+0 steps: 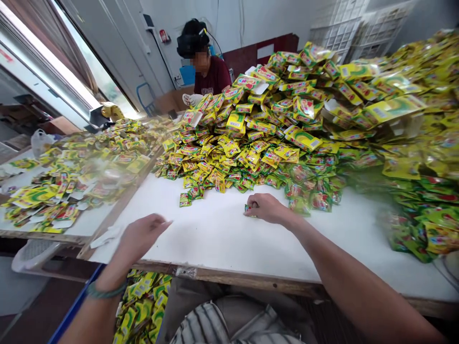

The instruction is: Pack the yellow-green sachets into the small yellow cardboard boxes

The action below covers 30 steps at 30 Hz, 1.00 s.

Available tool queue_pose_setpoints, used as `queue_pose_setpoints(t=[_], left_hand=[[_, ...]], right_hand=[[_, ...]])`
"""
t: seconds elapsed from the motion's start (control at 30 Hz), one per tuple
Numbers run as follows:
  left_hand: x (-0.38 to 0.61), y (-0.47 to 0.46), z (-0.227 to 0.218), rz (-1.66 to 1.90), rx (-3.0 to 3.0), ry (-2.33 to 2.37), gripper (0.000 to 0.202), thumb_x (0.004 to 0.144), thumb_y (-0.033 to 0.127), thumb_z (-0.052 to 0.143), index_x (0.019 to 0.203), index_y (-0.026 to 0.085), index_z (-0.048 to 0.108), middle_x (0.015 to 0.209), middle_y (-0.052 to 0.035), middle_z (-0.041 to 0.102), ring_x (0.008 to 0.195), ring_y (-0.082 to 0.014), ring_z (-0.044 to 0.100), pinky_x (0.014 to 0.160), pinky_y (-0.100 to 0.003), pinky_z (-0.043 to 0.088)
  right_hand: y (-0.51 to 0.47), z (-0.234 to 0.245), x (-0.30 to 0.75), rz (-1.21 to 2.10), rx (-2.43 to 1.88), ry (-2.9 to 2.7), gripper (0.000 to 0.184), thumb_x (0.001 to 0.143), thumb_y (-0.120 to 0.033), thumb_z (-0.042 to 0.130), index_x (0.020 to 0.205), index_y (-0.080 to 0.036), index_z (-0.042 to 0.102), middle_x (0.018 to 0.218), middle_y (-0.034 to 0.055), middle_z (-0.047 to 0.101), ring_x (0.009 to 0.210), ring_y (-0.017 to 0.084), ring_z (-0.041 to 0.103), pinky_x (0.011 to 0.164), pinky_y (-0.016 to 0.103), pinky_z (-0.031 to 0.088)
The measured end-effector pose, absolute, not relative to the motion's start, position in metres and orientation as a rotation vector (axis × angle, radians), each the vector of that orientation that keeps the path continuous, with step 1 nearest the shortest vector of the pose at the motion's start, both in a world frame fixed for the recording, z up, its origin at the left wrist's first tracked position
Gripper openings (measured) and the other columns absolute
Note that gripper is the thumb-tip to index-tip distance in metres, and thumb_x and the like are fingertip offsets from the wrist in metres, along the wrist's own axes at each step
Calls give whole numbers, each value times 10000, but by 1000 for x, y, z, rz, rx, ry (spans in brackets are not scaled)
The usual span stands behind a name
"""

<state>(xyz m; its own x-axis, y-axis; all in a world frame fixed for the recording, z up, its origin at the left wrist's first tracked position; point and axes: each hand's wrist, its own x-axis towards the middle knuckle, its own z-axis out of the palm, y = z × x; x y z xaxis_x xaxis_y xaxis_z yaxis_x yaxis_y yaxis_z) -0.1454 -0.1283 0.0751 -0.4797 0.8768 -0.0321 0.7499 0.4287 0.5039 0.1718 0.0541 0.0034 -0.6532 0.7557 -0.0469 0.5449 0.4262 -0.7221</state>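
Right hand (264,208): fingers pinched a small packet (246,208) at the white table (208,243), right of centre.
Left hand (141,236): near left, loosely curled, seemingly empty.
Packet feel: probably light, soft, slippery; its edge suited pinching.

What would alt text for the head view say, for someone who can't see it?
The right hand pinches a small packet over a white table, while the left hand, apart from it, looks empty. Behind them rises a tall heap of yellow and green packets and boxes, with a gloved person beyond.
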Motion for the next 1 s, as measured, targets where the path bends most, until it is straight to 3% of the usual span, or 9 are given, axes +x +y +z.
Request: queue_pose_setpoints(t=[0.17,0.27,0.37,0.47,0.53,0.67,0.77,0.87,1.0], left_hand=[[-66,-19,32,718,1566,2409,291,820,509,620,833,218,632,834,-80,723,813,-281,671,718,-331,440],[-40,19,7,781,1651,2463,381,802,449,680,1051,170,604,1018,-168,700,958,-341,657,803,-391,457],[-36,33,-12,983,1610,2369,373,752,277,719,1083,160,594,1123,-191,668,1058,-345,619,891,-416,445],[-46,32,-20,1115,1517,2229,235,761,214,665,990,195,618,975,-114,701,960,-293,642,884,-398,453],[-51,28,-19,1123,1483,2169,159,794,249,621,946,202,621,870,-73,703,871,-262,654,838,-380,472],[-47,20,-13,1162,1385,1941,255,828,371,587,989,176,618,791,-44,708,730,-205,669,723,-334,510],[-37,16,-8,1252,1122,1645,455,693,462,755,991,154,603,721,-18,699,596,-160,639,633,-294,497],[-31,13,-3,1272,924,1485,566,504,441,898,903,148,623,645,11,677,530,-123,592,578,-257,452],[-26,9,3,1205,891,1426,528,471,407,929,852,139,680,678,-7,699,555,-121,595,572,-251,443]], right_hand=[[57,4,171,1011,-1227,-2187,219,817,-292,625,659,-211,498,597,-40,507,584,126,435,551,244,284],[58,8,172,987,-1233,-2055,232,832,-312,595,650,-211,494,579,-42,480,560,122,398,544,251,267],[57,12,174,1073,-1248,-1974,242,809,-381,639,658,-198,593,588,-31,516,550,119,409,537,256,273],[55,15,175,1192,-1215,-1932,283,817,-457,635,734,-191,685,634,-16,575,564,120,446,536,252,299],[54,15,175,1259,-1212,-1864,245,815,-422,631,877,-194,697,724,-12,623,569,115,453,534,245,318],[55,7,172,1279,-1239,-1811,288,771,-291,653,1045,-205,634,835,-14,637,581,108,444,543,242,335],[58,-1,172,1220,-1272,-1848,257,779,-291,669,1019,-206,632,747,-34,591,602,121,459,552,244,330],[60,-6,173,1210,-1251,-1994,161,804,-290,675,939,-202,667,735,-20,621,658,145,539,612,256,378],[57,-3,171,1060,-1221,-2088,172,840,-326,671,952,-201,706,963,59,723,960,237,637,806,322,447]])
